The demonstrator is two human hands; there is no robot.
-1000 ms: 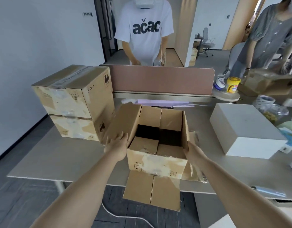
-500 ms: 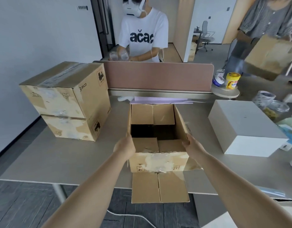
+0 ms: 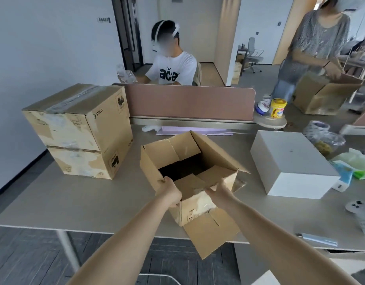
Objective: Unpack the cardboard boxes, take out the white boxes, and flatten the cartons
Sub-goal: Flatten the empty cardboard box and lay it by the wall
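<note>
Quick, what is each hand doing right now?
Left hand: holding the near rim of the open carton, fingers curled over it.
Right hand: gripping the same carton's near rim.

A: What happened to the carton [image 3: 214,153]?

B: It has turned. Half a second ago its near wall sat squarely between the hands. Now a corner is at the left hand [image 3: 170,193], and the walls are skewed into a diamond.

A: And the hands?

B: Both came in from the side walls. The left grips that near corner; the right hand [image 3: 217,191] holds the near rim just beside it. The hanging flaps [image 3: 210,231] swung below the right hand.
</note>
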